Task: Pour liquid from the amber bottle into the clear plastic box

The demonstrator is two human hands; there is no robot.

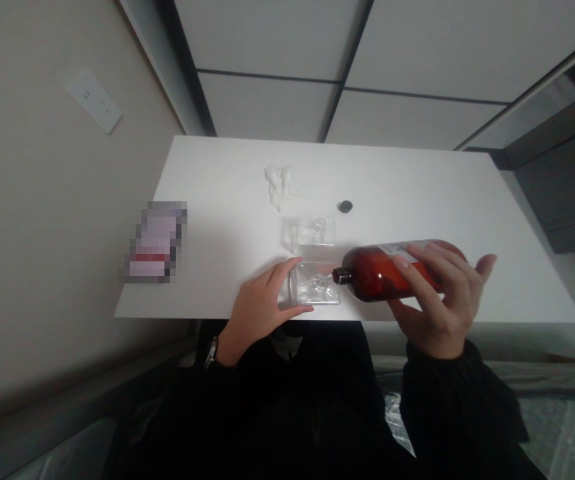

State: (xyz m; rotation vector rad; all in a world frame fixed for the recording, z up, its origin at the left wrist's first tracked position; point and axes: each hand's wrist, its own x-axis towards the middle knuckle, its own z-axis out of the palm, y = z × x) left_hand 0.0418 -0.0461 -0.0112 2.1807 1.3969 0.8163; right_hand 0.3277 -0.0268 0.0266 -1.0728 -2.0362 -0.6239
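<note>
My right hand [440, 293] is wrapped round a large amber bottle [375, 273] with a white label, tilted onto its side. Its uncapped black-looking neck points left, over the right edge of a clear square container [315, 293]. Inside that container lies something clear, its kind hard to make out. My left hand [262, 297] grips the container's left side, thumb and fingers on opposite walls. Just behind stands a second clear container [315, 233] with a ring-like shape showing in it. Whether liquid is flowing from the bottle I cannot tell.
A small dark cap [346, 207] lies behind the bottle on the white table [217, 233]. Crumpled white material [280, 183] rests farther back. A blurred-out pinkish item [155, 243] sits at the left edge. A wall with a socket [95, 101] rises on the left.
</note>
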